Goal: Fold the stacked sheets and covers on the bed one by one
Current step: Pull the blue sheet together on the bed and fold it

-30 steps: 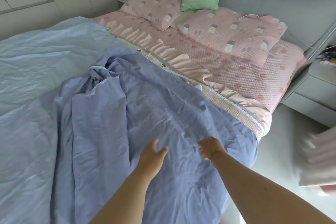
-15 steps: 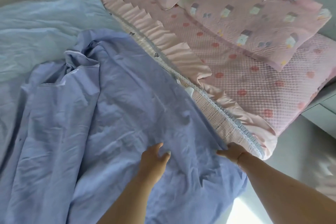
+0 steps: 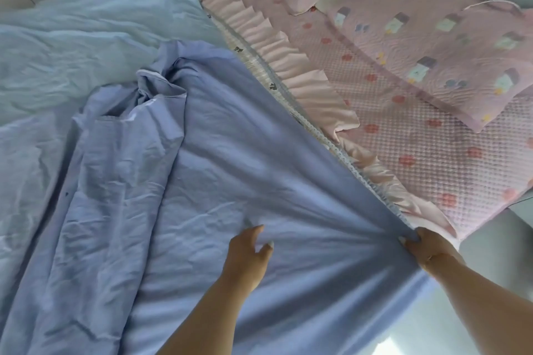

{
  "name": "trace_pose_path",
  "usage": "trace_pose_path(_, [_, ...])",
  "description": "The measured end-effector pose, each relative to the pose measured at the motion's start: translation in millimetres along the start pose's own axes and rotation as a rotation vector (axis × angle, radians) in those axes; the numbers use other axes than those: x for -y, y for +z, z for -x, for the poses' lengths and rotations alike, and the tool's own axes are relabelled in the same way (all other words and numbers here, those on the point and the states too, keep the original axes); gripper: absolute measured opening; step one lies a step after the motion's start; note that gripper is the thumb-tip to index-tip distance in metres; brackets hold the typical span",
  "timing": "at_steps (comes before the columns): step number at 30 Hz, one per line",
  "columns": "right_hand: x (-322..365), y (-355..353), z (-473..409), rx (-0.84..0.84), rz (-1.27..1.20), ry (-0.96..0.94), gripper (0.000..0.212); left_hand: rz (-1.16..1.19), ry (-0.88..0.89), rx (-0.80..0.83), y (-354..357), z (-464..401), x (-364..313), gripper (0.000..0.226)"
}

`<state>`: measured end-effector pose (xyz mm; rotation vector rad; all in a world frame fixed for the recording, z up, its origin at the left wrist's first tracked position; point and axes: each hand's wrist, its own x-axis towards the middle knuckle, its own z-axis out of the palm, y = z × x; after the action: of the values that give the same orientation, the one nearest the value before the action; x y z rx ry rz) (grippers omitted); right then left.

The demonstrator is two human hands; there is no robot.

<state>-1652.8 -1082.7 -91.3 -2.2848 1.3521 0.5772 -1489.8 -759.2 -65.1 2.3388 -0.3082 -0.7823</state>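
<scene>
Periwinkle sheet (image 3: 245,158) — my right hand (image 3: 429,248) pinches its edge; my left hand (image 3: 248,256), beside it, rests spread.

We find no readable text, label, brand name, number or sign anywhere in this view.
</scene>
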Motion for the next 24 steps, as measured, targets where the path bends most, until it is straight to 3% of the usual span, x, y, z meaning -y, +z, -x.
trace_pose_path(4, [50, 17, 23, -0.221, 0.209, 0.082, 0.044, -0.043, -0.01, -0.039, -19, 11, 28, 0.048])
trace_pose_path(7, [126, 39, 58, -0.295, 0.184, -0.172, 0.054, -0.016, -0.009, -0.09, -34, 18, 48, 0.047])
trace_pose_path(11, [240, 86, 105, -0.113, -0.03, -0.565, 0.053, -0.012, -0.08, -0.263, -66, 25, 77, 0.047])
trace_pose_path(14, [314, 127, 149, 0.09, -0.139, -0.776, 0.05, -0.022, -0.277, -0.447, -106, 36, 117, 0.052])
trace_pose_path(16, [346, 149, 172, 0.236, -0.152, -0.828, 0.048, -0.051, -0.389, -0.557, -133, 46, 146, 0.057])
trace_pose_path(19, [369, 170, 195, 0.4, -0.149, -0.762, 0.049, -0.014, -0.601, -0.646, -168, 63, 188, 0.065])
trace_pose_path(22, [374, 184, 201, 0.366, -0.16, -0.723, 0.048, 0.134, -0.76, -0.585, -188, 67, 228, 0.068])
trace_pose_path(24, [374, 187, 201, 0.346, -0.18, -0.696, 0.044, 0.319, -0.742, -0.53, -192, 62, 242, 0.063])
